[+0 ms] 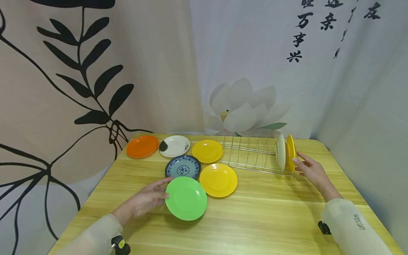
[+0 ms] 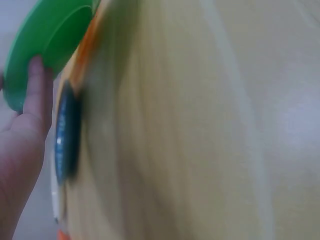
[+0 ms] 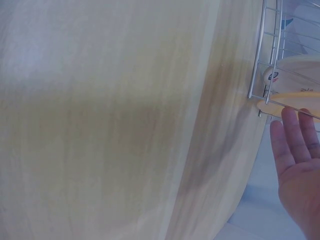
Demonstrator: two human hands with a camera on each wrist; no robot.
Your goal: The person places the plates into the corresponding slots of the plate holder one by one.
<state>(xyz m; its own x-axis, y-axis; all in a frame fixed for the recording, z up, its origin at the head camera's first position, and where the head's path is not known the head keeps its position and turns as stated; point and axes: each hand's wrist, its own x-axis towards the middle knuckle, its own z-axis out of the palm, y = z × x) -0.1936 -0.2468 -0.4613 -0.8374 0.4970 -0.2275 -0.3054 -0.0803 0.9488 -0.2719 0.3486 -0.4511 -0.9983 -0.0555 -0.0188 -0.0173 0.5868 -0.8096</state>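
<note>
My left hand pinches a green plate by its left edge, thumb on the upper face and fingers underneath. The left wrist view shows the fingers against the underside of the plate, tilted above the table. At the wire dish rack, my right hand touches an upright yellow plate at the rack's right end. Its fingers are fairly straight in the right wrist view, tips right at the plate. A white plate stands upright just left of that yellow one.
Left of the rack lie an orange plate, a white patterned plate and a yellow plate. Nearer are a blue patterned plate and another yellow plate. A printed curtain hangs behind the wooden table.
</note>
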